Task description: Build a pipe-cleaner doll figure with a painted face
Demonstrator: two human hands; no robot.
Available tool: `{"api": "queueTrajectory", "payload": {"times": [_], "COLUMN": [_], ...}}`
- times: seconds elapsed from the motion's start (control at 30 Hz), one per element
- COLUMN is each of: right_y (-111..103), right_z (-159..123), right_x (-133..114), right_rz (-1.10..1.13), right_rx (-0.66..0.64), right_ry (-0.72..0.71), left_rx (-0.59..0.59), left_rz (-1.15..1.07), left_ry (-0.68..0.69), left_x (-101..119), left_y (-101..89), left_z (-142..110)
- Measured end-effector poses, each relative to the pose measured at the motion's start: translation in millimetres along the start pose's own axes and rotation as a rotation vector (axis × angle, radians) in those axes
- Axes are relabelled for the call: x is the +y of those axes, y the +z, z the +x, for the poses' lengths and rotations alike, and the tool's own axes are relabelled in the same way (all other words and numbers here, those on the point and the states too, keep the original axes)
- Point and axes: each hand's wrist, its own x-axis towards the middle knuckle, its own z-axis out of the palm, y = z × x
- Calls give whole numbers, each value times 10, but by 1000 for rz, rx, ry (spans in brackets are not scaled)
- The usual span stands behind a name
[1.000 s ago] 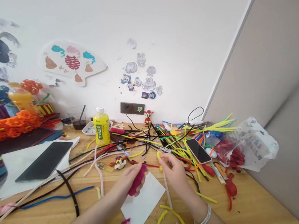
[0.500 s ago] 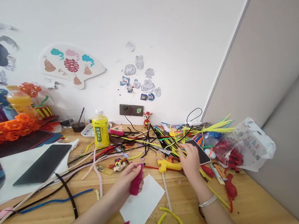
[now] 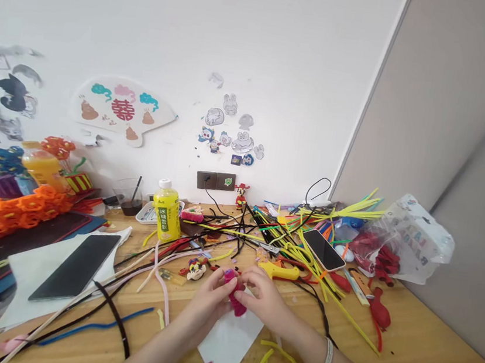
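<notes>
Okay, both hands pinched on the magenta pipe cleaner piece

Okay, from here my left hand [image 3: 210, 298] and right hand [image 3: 261, 296] are pressed close together, fingertips pinching the magenta pipe cleaner piece [image 3: 234, 298] between them, with its fuzzy end hanging just below the grip. Directly under the grip lies a white paper sheet [image 3: 229, 342], on a wooden tabletop [image 3: 433, 352] whose front edge runs along the lower right. Just below my right wrist, loose yellow pipe cleaners [image 3: 282, 360] curve across the wood. Just left of the grip sits a small clay figurine [image 3: 196, 269], and long pale and black pipe cleaners [image 3: 123, 270] sweep across the table beyond my left forearm. Just past my right hand lies a yellow plastic tool [image 3: 279, 271], in front of a heap of mixed pipe cleaners [image 3: 289, 234] and a smartphone [image 3: 322, 250]. Farther left, a tablet [image 3: 75, 267] rests on white paper, with an orange pipe cleaner chain [image 3: 9, 212] beyond it. A yellow drink bottle [image 3: 167, 210] stands toward the back, a plastic bag [image 3: 421, 241] slumps at right, and a white wall [image 3: 283, 63] with stickers closes off the far side.
</notes>
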Motion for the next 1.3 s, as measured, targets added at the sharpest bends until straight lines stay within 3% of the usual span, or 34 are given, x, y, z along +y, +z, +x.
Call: {"api": "queueTrajectory", "payload": {"times": [0.2, 0.4, 0.57, 0.83, 1.1, 1.3], "right_y": [-90, -139, -141, -169, -93, -63], "right_z": [6, 4, -2, -7, -32, -3], "right_x": [4, -3, -48, -74, -54, -17], "right_rz": [440, 130, -83, -30, -50, 135], "right_rx": [-204, -85, -68, -74, 21, 28], "right_ry": [204, 113, -19, -17, -26, 108], "left_rx": [45, 148, 101, 106, 138, 42], "left_rz": [340, 652, 969, 1009, 1117, 1099], "left_ry": [123, 290, 455, 530, 604, 563], "left_x": [48, 84, 75, 71, -16, 68], "left_y": [-61, -127, -154, -116, -96, -124], "left_z": [87, 129, 89, 36, -8, 18]}}
